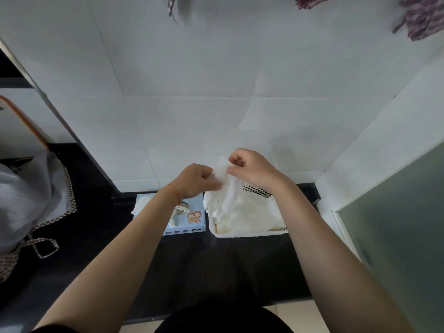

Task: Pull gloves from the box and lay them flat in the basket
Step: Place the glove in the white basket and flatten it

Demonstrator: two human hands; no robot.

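Observation:
A thin white glove [225, 186] hangs between my two hands above the white basket [249, 233]. My left hand [194, 181] pinches its left edge, and my right hand [249, 169] pinches its top edge. The glove's lower end droops onto several pale gloves lying in the basket. The light blue glove box [192, 222] with cartoon figures sits just left of the basket, partly hidden by my left forearm. A glove pokes out of its opening.
Box and basket stand on a black counter [216, 260] against a white tiled wall. A grey cloth with checked trim [31, 200] lies at the left. A frosted glass panel [396, 224] stands at the right. Checked cloths [420, 18] hang above.

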